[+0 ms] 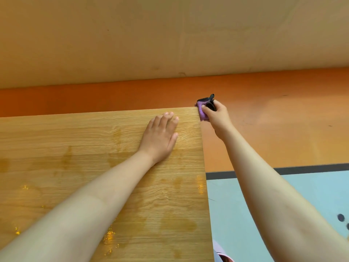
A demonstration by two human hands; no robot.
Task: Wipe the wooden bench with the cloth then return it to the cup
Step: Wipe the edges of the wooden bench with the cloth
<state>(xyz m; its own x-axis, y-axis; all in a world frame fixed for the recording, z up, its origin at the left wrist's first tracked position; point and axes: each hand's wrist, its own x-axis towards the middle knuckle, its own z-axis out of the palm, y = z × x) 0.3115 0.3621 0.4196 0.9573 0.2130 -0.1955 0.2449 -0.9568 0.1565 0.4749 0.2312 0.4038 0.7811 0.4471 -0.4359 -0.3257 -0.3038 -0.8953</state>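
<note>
Fingers [204, 110] bunch soft purple cloth [203, 115] against woodgrain bench [94, 148].

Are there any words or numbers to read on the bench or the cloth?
None can be seen. The wooden bench has only grain and damp marks, the purple cloth in the right hand shows no label, and the dark blots on the blue floor are not letters.

The right hand [217, 117] covers much of the purple and black cloth [203, 116] at the far right corner of the wooden bench [94, 148]. The bench runs off the left and bottom edges. Dark spots [341, 218] at the right edge are cut off and cannot be identified.
</note>
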